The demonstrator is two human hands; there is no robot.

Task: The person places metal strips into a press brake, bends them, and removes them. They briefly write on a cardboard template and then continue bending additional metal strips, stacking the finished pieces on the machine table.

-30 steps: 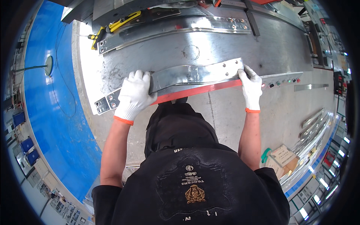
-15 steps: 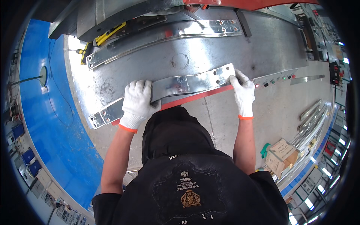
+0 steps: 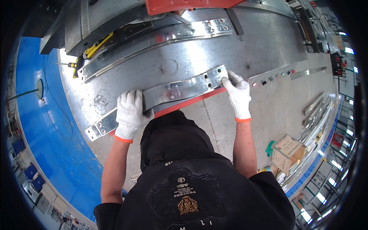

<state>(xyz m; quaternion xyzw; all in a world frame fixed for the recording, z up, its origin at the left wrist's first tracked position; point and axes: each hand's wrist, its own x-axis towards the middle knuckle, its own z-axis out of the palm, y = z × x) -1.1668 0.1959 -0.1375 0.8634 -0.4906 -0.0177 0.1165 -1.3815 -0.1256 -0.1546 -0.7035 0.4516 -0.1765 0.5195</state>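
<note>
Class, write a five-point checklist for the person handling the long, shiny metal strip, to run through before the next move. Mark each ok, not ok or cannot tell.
1. White-gloved left hand holding the long, shiny, holed metal strip: ok.
2. White-gloved right hand holding the strip's right end: ok.
3. Strip apart from the second long, shiny metal strip farther back on the grey steel bench: ok.
4. Yellow-handled tool apart from the held strip: ok, beyond the second strip.
5. Fingers free underneath the strip: cannot tell, underside hidden.
</note>
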